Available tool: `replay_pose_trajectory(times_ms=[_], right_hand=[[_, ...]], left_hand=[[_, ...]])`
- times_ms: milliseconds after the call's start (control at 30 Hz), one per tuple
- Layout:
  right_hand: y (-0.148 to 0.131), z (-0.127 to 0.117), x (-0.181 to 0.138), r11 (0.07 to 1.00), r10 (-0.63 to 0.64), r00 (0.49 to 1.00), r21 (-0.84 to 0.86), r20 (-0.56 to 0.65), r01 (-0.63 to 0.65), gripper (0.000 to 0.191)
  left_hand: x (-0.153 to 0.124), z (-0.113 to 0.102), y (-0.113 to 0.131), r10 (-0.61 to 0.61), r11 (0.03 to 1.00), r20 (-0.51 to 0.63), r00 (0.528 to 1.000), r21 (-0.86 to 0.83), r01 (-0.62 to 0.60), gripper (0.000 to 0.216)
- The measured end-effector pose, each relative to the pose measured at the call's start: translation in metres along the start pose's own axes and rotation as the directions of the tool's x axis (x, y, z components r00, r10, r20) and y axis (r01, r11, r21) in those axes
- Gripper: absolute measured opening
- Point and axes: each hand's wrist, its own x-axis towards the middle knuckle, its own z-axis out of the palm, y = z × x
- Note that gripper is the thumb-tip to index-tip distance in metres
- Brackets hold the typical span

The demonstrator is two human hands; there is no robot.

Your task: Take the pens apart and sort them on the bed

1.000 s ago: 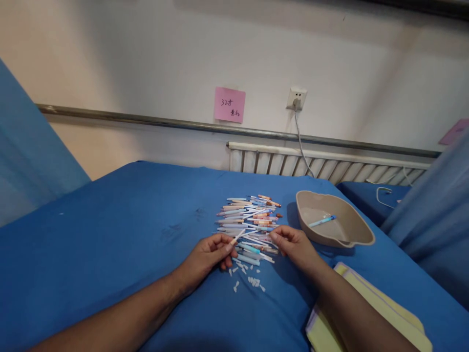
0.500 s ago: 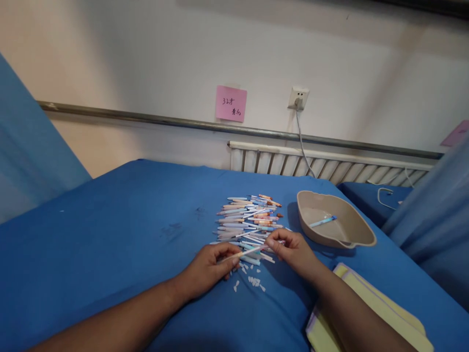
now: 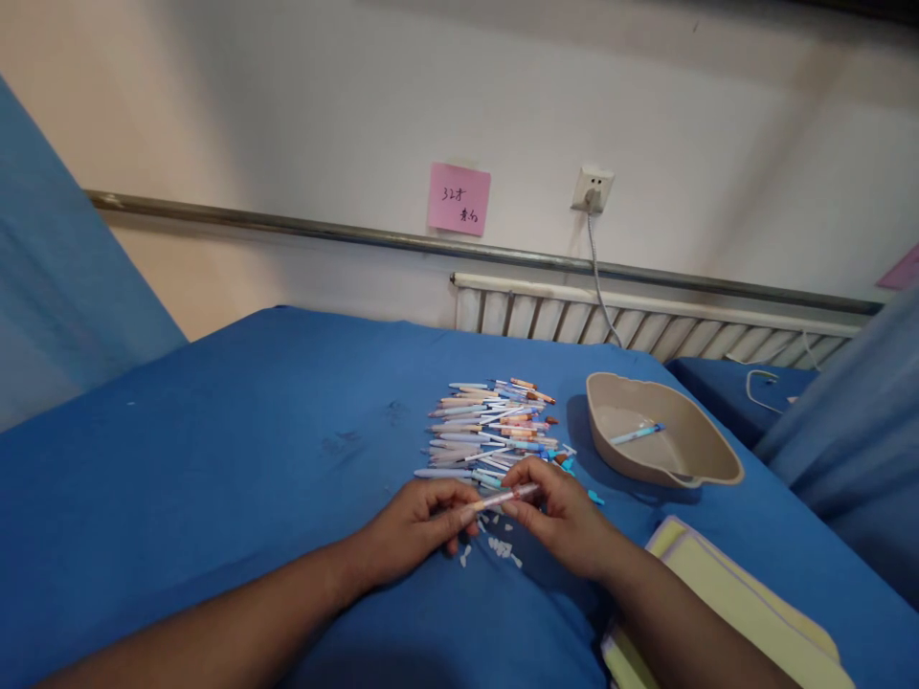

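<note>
Left hand (image 3: 420, 524) and right hand (image 3: 564, 515) pinch, apparently, opposite ends of one pen (image 3: 504, 497).

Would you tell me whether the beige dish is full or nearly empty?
Nearly empty: the beige dish holds a single blue-tipped pen on its bare bottom.

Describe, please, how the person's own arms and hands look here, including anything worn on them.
Both forearms are bare from the bottom edge of the picture onward: no sleeve shows. The left hand and the right hand wear no gloves, and no ring, watch or bracelet can be seen on the fingers or wrists. The nails look short and unpainted, though they are small in this view.
</note>
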Motion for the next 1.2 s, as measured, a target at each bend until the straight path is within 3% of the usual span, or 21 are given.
replay_pose_trajectory(times_ms=[167, 433, 667, 967, 1200], right_hand=[[-0.001, -0.003, 0.000, 0.995, -0.055, 0.999, -0.079, 0.002, 0.055, 0.012], [0.000, 0.000, -0.001, 0.989, -0.036, 0.999, -0.147, -0.022, 0.032, 0.014], [-0.001, -0.003, 0.000, 0.977, -0.068, 0.997, -0.206, -0.046, 0.057, 0.019], [0.011, -0.017, 0.001, 0.997, -0.017, 0.993, -0.074, -0.114, 0.008, 0.024], [0.012, -0.021, 0.002, 0.999, 0.036, 0.990, 0.009, -0.139, -0.035, 0.026]], left_hand=[[-0.001, 0.000, -0.001, -0.002, 1.000, 0.008, 1.000, 0.008, 0.002, 0.027], [-0.005, 0.005, 0.006, 0.079, 0.983, -0.060, 0.995, 0.173, -0.067, 0.027], [-0.004, 0.004, 0.002, 0.060, 0.988, -0.002, 0.998, 0.142, -0.059, 0.028], [-0.001, -0.001, 0.001, 0.045, 0.999, 0.034, 0.998, 0.006, -0.045, 0.023], [0.000, -0.003, -0.002, 0.023, 0.999, -0.001, 1.000, 0.033, -0.023, 0.029]])
